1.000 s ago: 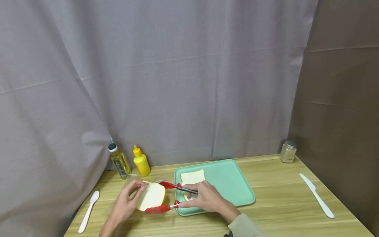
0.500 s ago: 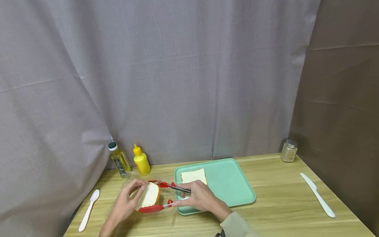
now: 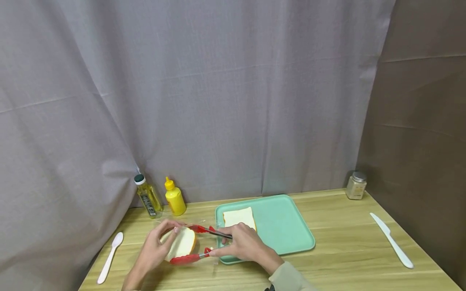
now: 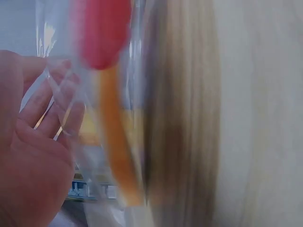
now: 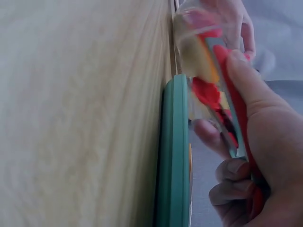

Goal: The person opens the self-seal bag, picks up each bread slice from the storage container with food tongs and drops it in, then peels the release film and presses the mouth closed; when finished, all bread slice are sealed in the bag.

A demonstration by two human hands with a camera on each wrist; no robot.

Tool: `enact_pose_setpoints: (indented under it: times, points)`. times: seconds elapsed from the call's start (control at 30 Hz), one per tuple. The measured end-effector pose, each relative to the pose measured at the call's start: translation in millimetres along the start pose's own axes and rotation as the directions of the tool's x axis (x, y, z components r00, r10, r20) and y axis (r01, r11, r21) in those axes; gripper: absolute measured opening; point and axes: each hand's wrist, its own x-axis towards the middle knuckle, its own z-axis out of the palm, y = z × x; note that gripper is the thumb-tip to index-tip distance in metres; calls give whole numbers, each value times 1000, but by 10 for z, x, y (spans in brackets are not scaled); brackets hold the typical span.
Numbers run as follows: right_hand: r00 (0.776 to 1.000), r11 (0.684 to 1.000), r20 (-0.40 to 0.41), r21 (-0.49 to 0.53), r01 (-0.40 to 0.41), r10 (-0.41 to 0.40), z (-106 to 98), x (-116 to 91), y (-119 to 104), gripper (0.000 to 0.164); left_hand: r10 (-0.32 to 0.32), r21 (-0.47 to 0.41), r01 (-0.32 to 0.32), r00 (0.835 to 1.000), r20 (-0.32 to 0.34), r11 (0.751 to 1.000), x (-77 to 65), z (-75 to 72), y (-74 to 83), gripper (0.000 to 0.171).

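Note:
My left hand (image 3: pixel 154 244) pinches the edge of a clear plastic bag (image 4: pixel 49 28) between thumb and fingers. A bread slice (image 3: pixel 183 242) with an orange-brown crust stands tilted at the bag's mouth, beside that hand. My right hand (image 3: pixel 244 242) grips red-tipped tongs (image 3: pixel 185 259), whose arms are spread to either side of the slice. Whether both tips touch the bread cannot be told; the left wrist view is blurred. Another bread slice (image 3: pixel 238 216) lies on the green tray (image 3: pixel 282 226), partly hidden behind the right hand.
A yellow squeeze bottle (image 3: pixel 176 201) and an oil bottle (image 3: pixel 149 200) stand at the back left. A white spoon (image 3: pixel 110 258) lies at the left. On the right are a white knife (image 3: pixel 391 240) and, behind it, a seasoning jar (image 3: pixel 356 186). A grey curtain (image 3: pixel 225 101) hangs behind the table.
My right hand and the tongs have moved left, toward my left hand. Between the tongs, the bread slice has also shifted slightly left and changed its tilt. The left hand stays nearly still.

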Motion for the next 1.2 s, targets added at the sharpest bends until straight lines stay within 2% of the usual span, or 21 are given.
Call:
enact_pose_setpoints:
  times: [0.27,0.53,0.7,0.87,1.0,1.2]
  points:
    - [999,999,-12,27,38,-38,2,6,-1,68,-3,-6,3,1000,23,1000,-4,34,29,10]
    - [999,999,-38,33,13,-12,59,9,-41,70,34,-39,-32,998,50,999,5,113,51,10]
    - [998,998,-63,56,-7,11,125,21,-87,70,9,-62,-6,999,50,998,-13,138,43,10]
    - [997,999,-56,-6,-46,46,154,24,-122,78,-2,-83,7,998,55,997,-21,134,27,10]
    - [997,997,-50,-52,-61,58,161,36,-124,82,7,-36,-5,999,47,999,-18,129,36,9]
    - [998,996,-42,-62,-57,55,170,45,-120,81,16,36,-17,999,31,999,-12,128,45,5]
